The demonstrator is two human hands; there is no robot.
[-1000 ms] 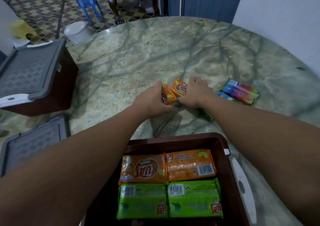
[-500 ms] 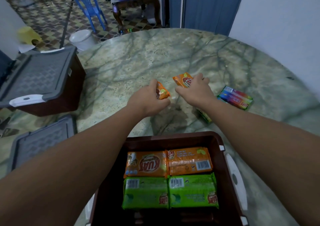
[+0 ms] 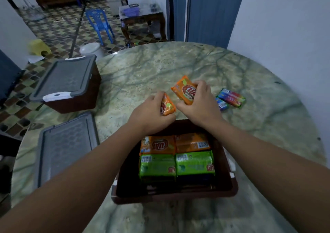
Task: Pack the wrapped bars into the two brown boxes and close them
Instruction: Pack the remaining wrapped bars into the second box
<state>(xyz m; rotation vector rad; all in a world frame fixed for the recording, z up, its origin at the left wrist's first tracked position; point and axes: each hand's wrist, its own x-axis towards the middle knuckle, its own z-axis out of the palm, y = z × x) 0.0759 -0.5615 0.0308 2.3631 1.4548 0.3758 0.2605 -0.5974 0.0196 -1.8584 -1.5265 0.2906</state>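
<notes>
An open brown box (image 3: 230, 184) sits on the table in front of me, holding two orange bars (image 3: 159, 144) in the far row and two green bars (image 3: 194, 163) in the near row. My left hand (image 3: 151, 115) grips an orange wrapped bar (image 3: 167, 107) just beyond the box's far rim. My right hand (image 3: 200, 102) holds a second orange bar (image 3: 185, 90), tilted, above the table. Two multicoloured bars (image 3: 231, 98) lie on the table right of my right hand. A second brown box (image 3: 71, 82) stands at the table's left edge with its grey lid on.
A loose grey lid (image 3: 66, 145) lies flat on the round marble table (image 3: 160, 66), left of the open box. Beyond the table are a tiled floor, a blue plastic chair (image 3: 99, 23), a white bucket (image 3: 91, 48) and a wall on the right.
Both hands have lifted an orange bar each off the table and drawn back toward the open box. The view has tilted up, so more of the room shows.
</notes>
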